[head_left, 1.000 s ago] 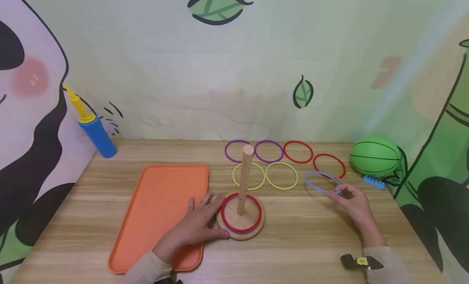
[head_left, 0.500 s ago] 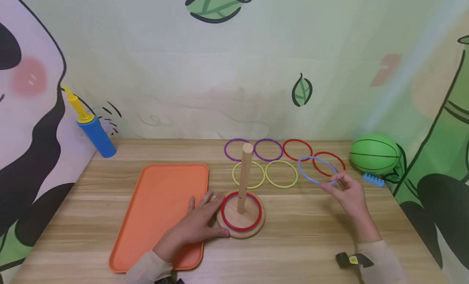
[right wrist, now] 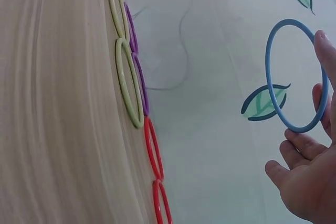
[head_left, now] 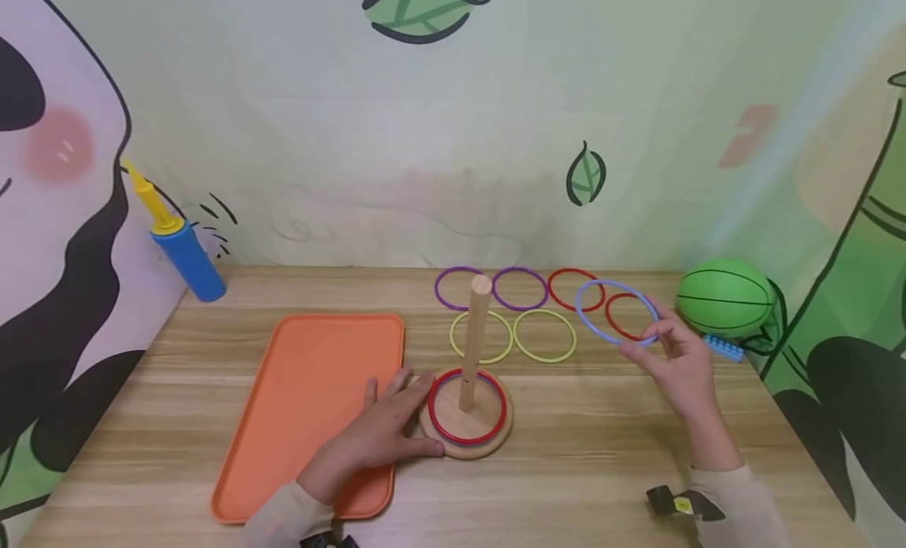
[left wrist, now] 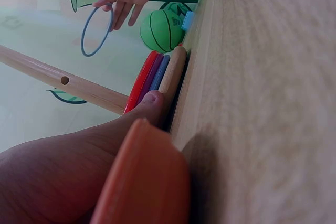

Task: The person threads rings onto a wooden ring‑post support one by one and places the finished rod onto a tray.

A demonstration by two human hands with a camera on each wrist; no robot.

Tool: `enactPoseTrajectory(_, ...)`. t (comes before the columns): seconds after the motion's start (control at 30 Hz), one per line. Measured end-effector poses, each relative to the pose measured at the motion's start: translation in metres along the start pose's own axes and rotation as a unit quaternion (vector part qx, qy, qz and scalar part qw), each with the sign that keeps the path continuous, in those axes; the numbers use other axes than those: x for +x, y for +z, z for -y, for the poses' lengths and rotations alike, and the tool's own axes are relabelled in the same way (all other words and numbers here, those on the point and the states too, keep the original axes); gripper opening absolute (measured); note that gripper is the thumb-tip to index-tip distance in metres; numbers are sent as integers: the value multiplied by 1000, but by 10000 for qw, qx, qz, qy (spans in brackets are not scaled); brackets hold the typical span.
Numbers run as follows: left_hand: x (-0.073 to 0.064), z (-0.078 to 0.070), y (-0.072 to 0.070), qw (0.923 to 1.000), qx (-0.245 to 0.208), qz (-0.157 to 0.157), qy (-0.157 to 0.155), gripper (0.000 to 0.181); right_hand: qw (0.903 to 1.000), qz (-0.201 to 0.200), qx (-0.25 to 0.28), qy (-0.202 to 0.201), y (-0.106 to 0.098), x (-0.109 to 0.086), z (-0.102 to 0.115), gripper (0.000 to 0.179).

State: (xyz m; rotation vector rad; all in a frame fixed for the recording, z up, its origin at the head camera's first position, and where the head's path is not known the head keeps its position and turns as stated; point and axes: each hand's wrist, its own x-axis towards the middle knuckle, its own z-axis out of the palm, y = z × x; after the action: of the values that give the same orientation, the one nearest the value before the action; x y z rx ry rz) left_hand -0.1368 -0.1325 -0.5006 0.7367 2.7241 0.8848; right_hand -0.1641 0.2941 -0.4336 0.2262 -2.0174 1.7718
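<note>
Thumb and fingers of my right hand (head_left: 683, 367) pinch the edge of a thin blue ring (head_left: 591, 324), raised above the table. In the right wrist view the blue ring (right wrist: 269, 72) stands against the wall, its hole facing the camera. My left hand (head_left: 378, 434) lies partly over the orange tray (head_left: 318, 375), its extended thumb and index finger touching the rim of a round wooden base (head_left: 488, 451) with an upright peg (head_left: 474, 343). Around the peg lie stacked rings, and the left wrist view shows red (left wrist: 140, 80), purple (left wrist: 151, 78) and blue (left wrist: 160, 72) ones.
Behind the peg lie two purple rings (head_left: 520, 308), two yellow-green rings (head_left: 545, 361) and two red rings (head_left: 576, 270). A green ball (head_left: 725, 296) and a light blue toy brick (head_left: 723, 347) sit at the right. The blue and yellow pump (head_left: 187, 261) stands far left, near the wall.
My right hand has lifted the blue ring up from near the table, tilting it towards the camera, and it now overlaps the red rings in view. The left hand stays at the base.
</note>
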Motion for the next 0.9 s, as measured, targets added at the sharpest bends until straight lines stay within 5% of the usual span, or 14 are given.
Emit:
enactPoseTrajectory(0.47,0,1,0,10000,-65,14,18,107,9999,6,-155,-21,6,2,17,23)
enactPoseTrajectory(0.9,0,3,2,10000,-49,-11,22,107,9959,177,804,-379,16,9,38,27)
